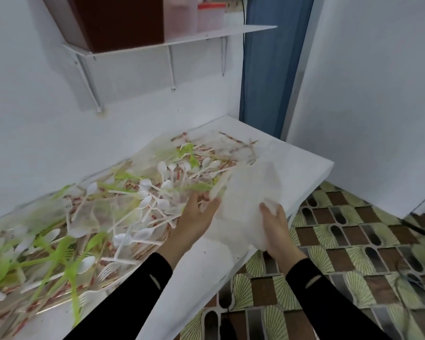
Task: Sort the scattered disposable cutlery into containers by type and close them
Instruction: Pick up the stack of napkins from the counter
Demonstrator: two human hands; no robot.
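A heap of scattered disposable cutlery is seen on the white table (292, 158), from the near left to the far middle. At the left, bright green plastic forks (64, 251) are mixed into it. Towards the middle, white plastic spoons (145, 200) are piled, and thin sticks in red and white wrappers (231, 165) are spread below them and to the far right of the heap. Above, a white metal wall shelf (182, 40) is fixed.

The left hand (196, 217) is held at the right edge of the heap. Its fingers (196, 200) are nearly straight and are laid against the left side of a translucent white plastic container (248, 192). The container is blurred. It is held tilted above the right part of the table, between the two hands. Its near right corner is gripped by the right hand (276, 229), whose fingers (268, 207) are curled round the edge. To the right, a patterned brown and green floor (353, 241) is visible.
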